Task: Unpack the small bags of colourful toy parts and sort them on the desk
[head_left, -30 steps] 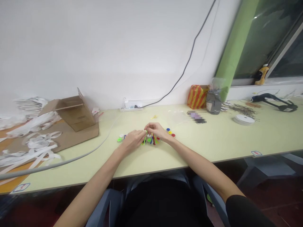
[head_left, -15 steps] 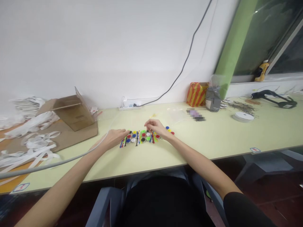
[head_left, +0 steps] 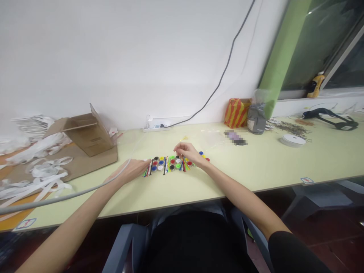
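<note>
Small round pieces (head_left: 160,163) in red, blue, yellow, white, green and black lie in groups on the table, several in each. Between the groups stand bundles of thin coloured strips (head_left: 165,166). My left hand (head_left: 133,169) lies low at the left end, its fingers stretched out and touching or just beside the leftmost strips (head_left: 148,168). Over the middle groups, my right hand (head_left: 188,151) has its fingers curled and pinched near a black round piece. Whatever it grips, if anything, is too small to make out. More round pieces (head_left: 201,153) show beyond my right wrist.
At left, a cardboard box (head_left: 91,140) stands beside loose white ribbons (head_left: 36,182). A grey cable (head_left: 93,187) crosses above my left forearm. Behind are a power strip (head_left: 156,127) and small yellow bits (head_left: 185,138). A white roll (head_left: 292,140) lies to the right.
My left hand has drawn back a little to the left, uncovering a black round piece. The leftmost strips have shifted slightly. My right hand stays almost where it was.
</note>
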A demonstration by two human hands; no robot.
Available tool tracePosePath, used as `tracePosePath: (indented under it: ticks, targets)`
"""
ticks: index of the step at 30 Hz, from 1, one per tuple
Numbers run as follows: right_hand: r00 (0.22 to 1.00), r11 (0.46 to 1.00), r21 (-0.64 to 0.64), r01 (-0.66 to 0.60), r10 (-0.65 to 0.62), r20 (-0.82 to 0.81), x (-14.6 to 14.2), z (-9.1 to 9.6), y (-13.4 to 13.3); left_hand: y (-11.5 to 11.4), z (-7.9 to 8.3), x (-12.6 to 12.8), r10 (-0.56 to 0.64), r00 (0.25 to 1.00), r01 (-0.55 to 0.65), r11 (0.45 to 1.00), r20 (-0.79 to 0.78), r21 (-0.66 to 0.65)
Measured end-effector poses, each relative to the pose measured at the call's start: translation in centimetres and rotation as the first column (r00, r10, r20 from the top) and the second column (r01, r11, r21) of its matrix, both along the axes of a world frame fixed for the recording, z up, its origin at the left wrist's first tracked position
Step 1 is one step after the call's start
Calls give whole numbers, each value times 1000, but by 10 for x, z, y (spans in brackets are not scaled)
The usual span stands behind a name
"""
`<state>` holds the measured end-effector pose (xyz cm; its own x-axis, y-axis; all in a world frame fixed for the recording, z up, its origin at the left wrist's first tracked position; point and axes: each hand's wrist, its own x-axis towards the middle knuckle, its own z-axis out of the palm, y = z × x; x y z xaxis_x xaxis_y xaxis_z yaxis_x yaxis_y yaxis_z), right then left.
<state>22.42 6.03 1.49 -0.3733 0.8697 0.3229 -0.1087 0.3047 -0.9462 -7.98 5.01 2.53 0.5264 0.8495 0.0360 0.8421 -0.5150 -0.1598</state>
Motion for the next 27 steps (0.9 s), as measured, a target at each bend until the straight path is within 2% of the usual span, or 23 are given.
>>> tracePosePath:
  ticks: [5, 10, 14, 18, 21, 23, 24, 27]
  targets:
    - [1000, 1000, 17, -4, 4, 0, 0, 1, -1, -7, 9, 6, 25, 999, -26, 1000, -20, -18]
    - [1000, 1000, 16, 2, -2, -5, 1, 3, -1, -10, 7, 9, 3, 999, -3, 1000, -36, -4]
    - [1000, 1000, -4, 6, -6, -12, 1, 3, -2, -6, 10, 3, -19, 1000, 20, 997, -16, 76]
    - [1000, 1000, 19, 10, -9, -21, 0, 2, -2, 0, 24, 1, -35, 999, 29, 980, 26, 197]
    - [997, 995, 60, 78, -77, -29, 7, 2, 9, 3, 30, 13, -65, 982, 22, 972, 179, 236]
    - [978, 976, 73, 207, -204, -44, 19, 2, 24, 7, 29, 27, -99, 930, 25, 978, 353, 206]
    - [956, 953, 76, 294, -291, -44, 26, 3, 35, 9, 28, 36, -112, 882, 28, 982, 457, 187]
    - [861, 869, 151, 471, -490, 138, 45, 4, 70, 21, 21, 62, -147, 649, 49, 987, 747, 152]
